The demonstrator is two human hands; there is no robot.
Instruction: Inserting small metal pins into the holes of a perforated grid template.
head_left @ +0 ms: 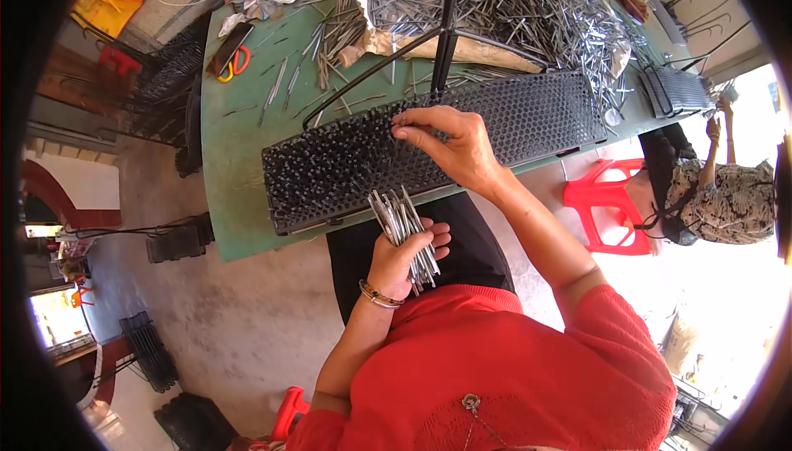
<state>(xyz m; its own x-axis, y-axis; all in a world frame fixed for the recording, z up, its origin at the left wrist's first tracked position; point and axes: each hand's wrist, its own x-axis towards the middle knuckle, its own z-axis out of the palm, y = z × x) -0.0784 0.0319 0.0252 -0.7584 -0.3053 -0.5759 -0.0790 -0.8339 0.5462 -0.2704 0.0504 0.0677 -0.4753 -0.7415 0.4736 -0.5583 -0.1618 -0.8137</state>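
A long black perforated rack [528, 121] lies along the near edge of the green table. Its left part bristles with metal rods standing in the holes, while the holes to the right show bare. My left hand [394, 259], palm up just off the table's edge, is closed around a bundle of thin silvery metal rods [404, 221]. Above the middle of the rack, where the standing rods give way to bare holes, my right hand [458, 147] pinches thumb and forefinger together. What sits between those fingertips is too small to make out.
A large heap of loose rods [511, 5] covers the far side of the green table [235, 146]. A black metal frame [445, 34] rises behind the rack. Orange-handled scissors [235, 63] lie far left. At right are a red stool [606, 203] and another person [722, 195] by a similar rack [672, 90].
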